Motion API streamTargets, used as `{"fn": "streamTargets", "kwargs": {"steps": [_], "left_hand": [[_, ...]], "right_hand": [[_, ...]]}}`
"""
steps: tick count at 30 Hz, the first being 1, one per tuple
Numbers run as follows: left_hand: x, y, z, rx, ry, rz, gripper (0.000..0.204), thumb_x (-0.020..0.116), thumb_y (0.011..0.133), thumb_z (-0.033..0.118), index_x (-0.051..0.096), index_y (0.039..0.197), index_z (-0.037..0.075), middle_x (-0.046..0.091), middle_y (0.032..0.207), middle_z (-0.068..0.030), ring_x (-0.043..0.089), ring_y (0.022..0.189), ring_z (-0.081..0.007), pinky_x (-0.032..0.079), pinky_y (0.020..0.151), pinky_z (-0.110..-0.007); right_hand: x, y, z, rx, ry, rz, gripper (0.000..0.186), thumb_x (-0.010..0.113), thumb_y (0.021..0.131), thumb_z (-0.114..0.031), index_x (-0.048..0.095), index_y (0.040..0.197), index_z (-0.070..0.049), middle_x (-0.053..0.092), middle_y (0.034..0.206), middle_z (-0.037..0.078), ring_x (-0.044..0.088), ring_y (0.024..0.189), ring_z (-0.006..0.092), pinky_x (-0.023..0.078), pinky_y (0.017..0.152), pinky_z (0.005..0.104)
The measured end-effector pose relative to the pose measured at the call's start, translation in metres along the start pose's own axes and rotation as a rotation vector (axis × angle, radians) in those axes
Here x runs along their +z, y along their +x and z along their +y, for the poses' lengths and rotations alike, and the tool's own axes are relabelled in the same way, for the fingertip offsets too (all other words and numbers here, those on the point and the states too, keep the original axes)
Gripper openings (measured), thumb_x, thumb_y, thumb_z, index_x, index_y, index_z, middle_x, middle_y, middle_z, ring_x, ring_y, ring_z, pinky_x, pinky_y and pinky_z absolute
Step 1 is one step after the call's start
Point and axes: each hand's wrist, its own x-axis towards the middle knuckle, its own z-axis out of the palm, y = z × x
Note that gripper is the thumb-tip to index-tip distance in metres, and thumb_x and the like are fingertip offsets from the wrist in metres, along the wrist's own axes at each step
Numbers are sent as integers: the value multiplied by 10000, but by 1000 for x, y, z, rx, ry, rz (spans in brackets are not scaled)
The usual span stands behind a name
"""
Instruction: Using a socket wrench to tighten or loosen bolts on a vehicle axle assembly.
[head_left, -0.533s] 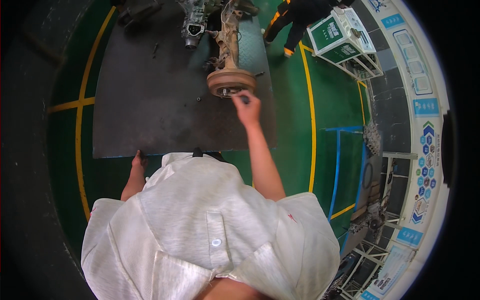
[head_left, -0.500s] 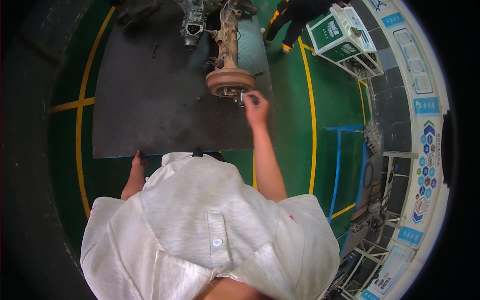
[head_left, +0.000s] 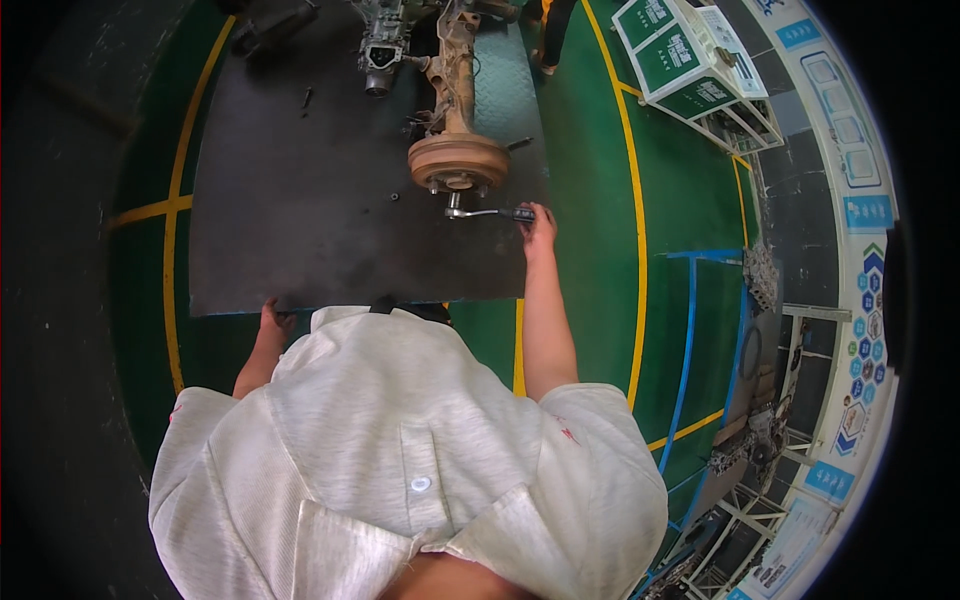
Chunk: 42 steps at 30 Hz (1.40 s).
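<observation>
My right hand (head_left: 538, 228) is closed round the dark handle of a ratchet wrench (head_left: 487, 212), at the right side of the dark table. The wrench's shiny head and socket (head_left: 454, 204) point at the face of a rusty brake drum (head_left: 459, 160); whether the socket sits on a nut I cannot tell. Studs stick out of the drum's face, and the drum is on the end of a rusty axle (head_left: 457, 85). At the near left edge of the table my left hand (head_left: 274, 317) rests with its fingers apart, holding nothing visible.
On the dark table (head_left: 300, 220) lie a nut (head_left: 394, 197) and a bolt (head_left: 307, 97). A metal gearbox (head_left: 385, 50) stands beside the axle. Another person's leg (head_left: 552, 35) shows past the far right corner. A white and green cabinet (head_left: 690, 60) stands farther right.
My right hand has moved right and slightly down, from near the drum's face to the wrench handle's end. The wrench now extends sideways from the drum. The other person has moved mostly out of view.
</observation>
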Motion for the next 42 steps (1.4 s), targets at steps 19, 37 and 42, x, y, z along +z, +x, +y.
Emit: {"fn": "streamTargets", "kwargs": {"steps": [19, 37, 42], "left_hand": [[-38, 136, -27, -52, 143, -86, 633, 496, 934, 429, 297, 1461, 139, 271, 1524, -68, 298, 1372, -309, 250, 1126, -442], [-43, 137, -19, -52, 111, 100, 354, 617, 893, 326, 582, 1180, 121, 603, 1164, -67, 580, 831, -258, 537, 790, -410], [-27, 122, -11, -36, 181, 100, 349, 607, 899, 333, 576, 1176, 123, 595, 1139, -71, 583, 861, -262, 533, 816, -416]], "right_hand": [[238, -150, 67, -864, -1252, -541, 245, 693, 745, -279, 632, 770, -43, 646, 818, 153, 619, 801, 362, 488, 701, 439], [63, -62, -43, -269, -14, -3, 187, 691, 799, -180, 604, 940, -94, 637, 846, 25, 600, 831, 142, 453, 781, 290], [-28, 23, 2, 91, 196, 281, 244, 669, 805, -295, 586, 970, -136, 635, 925, 29, 609, 864, 176, 468, 771, 342]]}}
